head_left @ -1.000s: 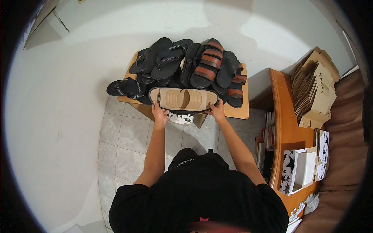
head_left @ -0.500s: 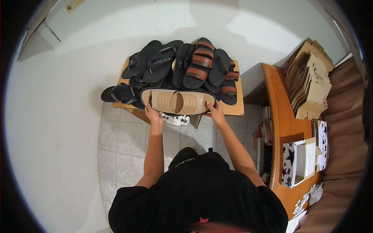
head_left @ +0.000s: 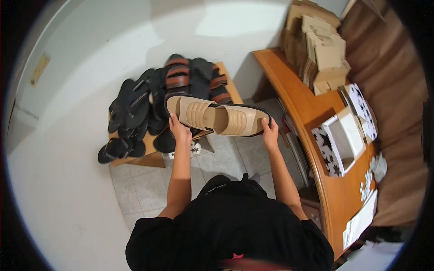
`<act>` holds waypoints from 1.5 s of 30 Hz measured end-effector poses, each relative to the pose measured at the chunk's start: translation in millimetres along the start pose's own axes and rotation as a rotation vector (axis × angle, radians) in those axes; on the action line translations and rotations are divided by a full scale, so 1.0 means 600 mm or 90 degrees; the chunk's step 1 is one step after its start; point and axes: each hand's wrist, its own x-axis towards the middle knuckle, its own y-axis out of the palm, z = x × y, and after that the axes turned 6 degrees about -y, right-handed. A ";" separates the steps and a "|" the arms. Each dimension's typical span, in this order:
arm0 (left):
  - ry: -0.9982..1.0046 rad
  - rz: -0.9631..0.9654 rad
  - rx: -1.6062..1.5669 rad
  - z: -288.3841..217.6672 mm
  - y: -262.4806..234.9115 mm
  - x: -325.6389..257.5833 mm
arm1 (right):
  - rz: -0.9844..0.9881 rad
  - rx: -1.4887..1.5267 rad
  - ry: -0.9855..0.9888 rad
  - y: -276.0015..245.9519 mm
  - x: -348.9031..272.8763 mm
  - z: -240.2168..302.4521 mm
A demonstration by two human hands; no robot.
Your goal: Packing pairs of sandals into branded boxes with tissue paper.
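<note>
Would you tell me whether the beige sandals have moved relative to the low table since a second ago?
Yes. The beige sandals, held by the left hand and right hand, now sit right of the low table, toward the wooden counter.

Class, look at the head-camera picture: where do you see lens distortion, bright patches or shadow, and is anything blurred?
Head view: fisheye bends the orange wooden counter's edge into a curve, with a black rim at the corners; a bright patch lies on the white wall, which is greyer at lower left; the pair of beige slip-on sandals held by the left hand and right hand looks sharp.

Head-worn fisheye, steeply downward
</note>
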 end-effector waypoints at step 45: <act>-0.345 0.272 0.301 0.566 0.608 -0.176 | -0.698 -0.437 -0.029 -0.700 -0.104 0.162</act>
